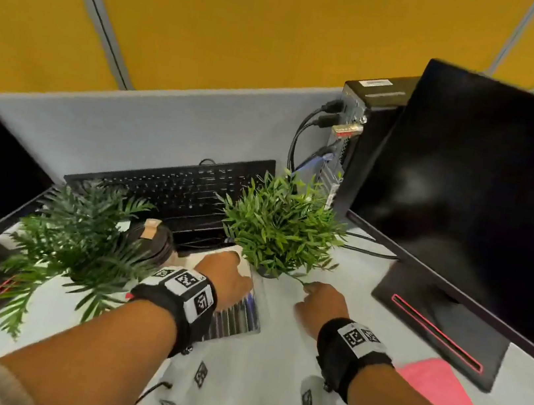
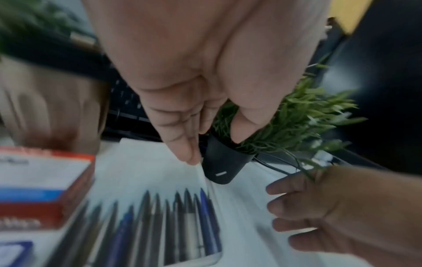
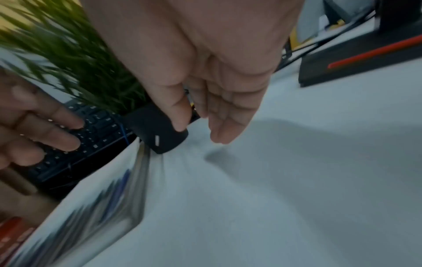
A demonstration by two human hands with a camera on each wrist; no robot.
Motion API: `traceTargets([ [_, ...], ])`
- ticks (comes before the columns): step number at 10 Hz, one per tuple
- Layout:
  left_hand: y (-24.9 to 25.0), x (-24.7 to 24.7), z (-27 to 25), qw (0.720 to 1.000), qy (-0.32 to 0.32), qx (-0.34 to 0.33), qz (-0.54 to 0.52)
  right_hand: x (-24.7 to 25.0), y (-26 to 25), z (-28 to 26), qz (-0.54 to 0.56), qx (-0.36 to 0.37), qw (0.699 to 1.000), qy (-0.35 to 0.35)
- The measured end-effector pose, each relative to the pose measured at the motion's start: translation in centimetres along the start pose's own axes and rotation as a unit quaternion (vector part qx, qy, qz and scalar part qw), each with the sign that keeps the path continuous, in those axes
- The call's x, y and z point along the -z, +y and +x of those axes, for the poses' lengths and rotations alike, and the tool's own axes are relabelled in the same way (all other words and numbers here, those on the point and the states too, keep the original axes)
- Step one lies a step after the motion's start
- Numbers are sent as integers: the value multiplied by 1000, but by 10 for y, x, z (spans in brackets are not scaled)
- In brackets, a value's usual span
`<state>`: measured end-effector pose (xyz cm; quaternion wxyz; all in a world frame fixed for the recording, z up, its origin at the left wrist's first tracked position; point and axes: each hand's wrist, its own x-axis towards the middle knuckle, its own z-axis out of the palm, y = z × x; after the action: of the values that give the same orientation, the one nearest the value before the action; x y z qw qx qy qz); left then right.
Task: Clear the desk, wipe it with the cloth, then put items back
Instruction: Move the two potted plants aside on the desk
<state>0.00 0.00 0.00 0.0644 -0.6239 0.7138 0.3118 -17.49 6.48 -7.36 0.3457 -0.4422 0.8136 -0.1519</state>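
Observation:
A small green plant in a black pot stands on the white desk, beside the far corner of a flat pack of pens. My left hand reaches over the pen pack with straight fingers, thumb and index on either side of the pot's rim. My right hand comes in from the right, open, its thumb against the pot's side and its fingers off it. Neither hand grips anything. A pink cloth lies at the near right.
A second, larger plant stands at the left, with a tape roll and a black keyboard behind. A red and white box lies left of the pens. Monitors flank the desk; a PC tower with cables stands behind.

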Motion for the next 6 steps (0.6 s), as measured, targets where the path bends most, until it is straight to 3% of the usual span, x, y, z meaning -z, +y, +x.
traceTargets([
  [1,-1,-12,26,996,-24,7,-85,-5,5,22,118,-11,993,-22],
  [2,3,-19,47,987,-32,11,-156,0,-9,34,159,46,983,-74],
  [3,4,-25,57,986,13,47,-160,2,-15,43,155,134,976,-78],
  [4,2,-30,61,982,28,64,-177,-1,-17,47,219,172,958,-70],
  [5,1,-33,63,988,-14,40,-147,0,-15,40,213,204,955,-28],
  [6,1,-33,57,985,-44,-25,-165,2,-6,36,205,243,948,-11],
])
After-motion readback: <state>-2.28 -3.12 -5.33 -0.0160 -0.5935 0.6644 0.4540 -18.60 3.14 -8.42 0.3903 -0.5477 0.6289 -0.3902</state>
